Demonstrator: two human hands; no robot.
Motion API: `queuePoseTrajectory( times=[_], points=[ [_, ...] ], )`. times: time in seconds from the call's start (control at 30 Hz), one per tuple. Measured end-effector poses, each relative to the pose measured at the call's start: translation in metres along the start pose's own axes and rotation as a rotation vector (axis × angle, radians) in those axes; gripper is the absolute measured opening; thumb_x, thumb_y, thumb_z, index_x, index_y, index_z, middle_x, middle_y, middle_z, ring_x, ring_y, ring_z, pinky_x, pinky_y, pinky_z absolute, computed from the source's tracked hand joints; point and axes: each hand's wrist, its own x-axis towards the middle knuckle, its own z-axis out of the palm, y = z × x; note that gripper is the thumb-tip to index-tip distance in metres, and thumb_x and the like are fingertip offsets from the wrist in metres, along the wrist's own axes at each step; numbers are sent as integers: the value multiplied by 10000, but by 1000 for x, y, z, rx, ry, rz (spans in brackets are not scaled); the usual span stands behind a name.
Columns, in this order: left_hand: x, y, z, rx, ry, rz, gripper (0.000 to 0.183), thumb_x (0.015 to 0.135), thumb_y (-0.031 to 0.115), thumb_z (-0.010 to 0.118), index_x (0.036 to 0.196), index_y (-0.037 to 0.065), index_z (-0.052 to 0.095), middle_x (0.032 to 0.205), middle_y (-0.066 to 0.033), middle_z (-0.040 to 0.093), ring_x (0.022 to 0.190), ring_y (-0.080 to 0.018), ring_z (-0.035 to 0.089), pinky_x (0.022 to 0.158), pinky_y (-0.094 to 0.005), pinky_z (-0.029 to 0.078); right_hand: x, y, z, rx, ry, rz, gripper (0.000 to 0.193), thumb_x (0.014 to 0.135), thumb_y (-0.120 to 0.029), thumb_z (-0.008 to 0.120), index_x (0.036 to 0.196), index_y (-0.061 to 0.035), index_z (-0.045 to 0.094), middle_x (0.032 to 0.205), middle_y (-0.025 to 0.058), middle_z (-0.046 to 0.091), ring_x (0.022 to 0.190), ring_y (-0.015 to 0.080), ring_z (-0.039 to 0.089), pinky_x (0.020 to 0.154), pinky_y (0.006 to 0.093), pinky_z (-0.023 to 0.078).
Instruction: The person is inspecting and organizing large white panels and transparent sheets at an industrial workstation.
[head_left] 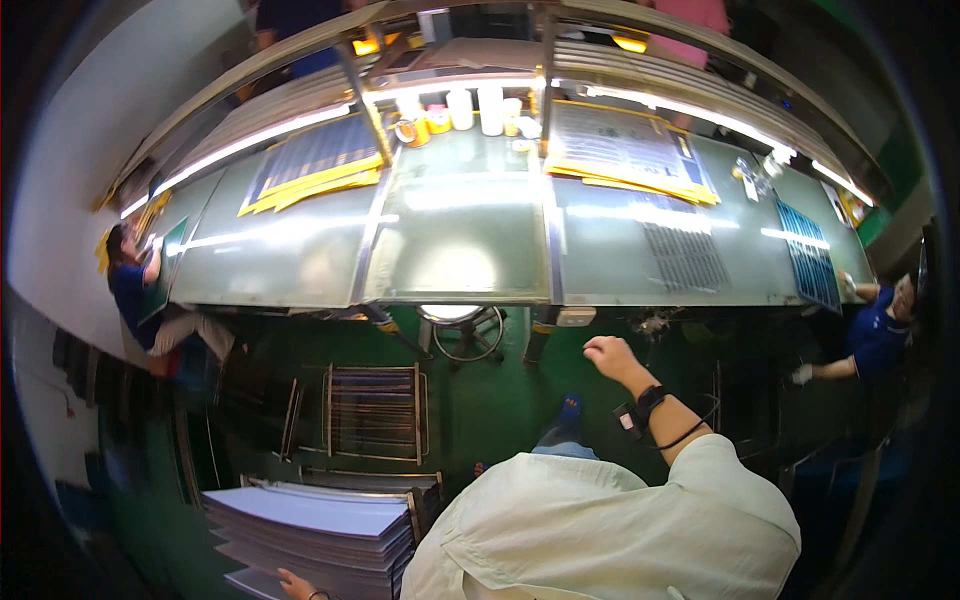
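Resting on the near left corner of a stack of pale sheets (310, 525), the person's left hand (295, 583) shows only in part at the lower edge of the head view; its fingers touch the top sheets, but whether they grip cannot be told. The stack is large, flat and rectangular, white to light lilac, many sheets deep, with edges slightly stepped. Its long axis runs from the lower left toward the right, and its far right corner points at a metal rack (375, 412) on the green floor.

The right hand (607, 356) is raised in the air below the near edge of the long workbench (460, 250), loosely curled with the fingers bent and nothing in it. A dark band with a small device (640, 408) sits on that wrist, and the pale sleeve (600, 520) fills the lower middle.

On the workbench, yellow-edged panels (315, 165) lie toward the far left, another panel (630, 150) lies toward the far right, and white cups and jars (470, 110) stand at the far edge in the middle. A round stool (468, 328) stands under the near edge. One person in blue (135, 290) sits at the left end and another in blue (880, 335) at the right end. Between the stack and the workbench stand the rack and open floor.
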Motion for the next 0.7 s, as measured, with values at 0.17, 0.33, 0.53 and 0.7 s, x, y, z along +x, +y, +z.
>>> queuePoseTrajectory(
  times=[0.17, 0.33, 0.53, 0.7],
  points=[
    [-161, 186, 46, 27, 193, 718, 463, 864, 306, 496, 1153, -53, 461, 1163, -208, 487, 1072, -353, 455, 934, -386, 339, -13, 154, -96, -157, 530, 251, 168, 704, -154, 579, 829, -44, 605, 803, 148, 604, 788, 306, 579, 705, 376, 461],
    [-384, 334, 132, -169, -203, 1285, 307, 787, 145, 572, 1045, -18, 539, 1089, -185, 535, 1028, -319, 491, 915, -382, 359, 16, 278, -180, -116, 640, 536, 336, 702, -166, 617, 1002, -34, 545, 895, 143, 568, 898, 310, 524, 798, 396, 410],
    [-654, 422, 255, -109, -811, 1847, 460, 735, 195, 640, 1123, -4, 495, 1205, -205, 455, 1143, -345, 412, 961, -380, 331, 38, 385, -262, -255, 897, 657, 623, 641, -303, 708, 1139, -42, 439, 1087, 177, 481, 1040, 332, 434, 892, 442, 332],
    [-808, 437, 323, -42, -1017, 2102, 689, 708, 332, 660, 1266, 61, 362, 1331, -179, 312, 1235, -344, 290, 994, -400, 288, 86, 373, -297, -374, 498, 887, 658, 603, -349, 740, 1109, -17, 483, 1102, 188, 509, 1033, 332, 468, 886, 406, 376]
  ],
)
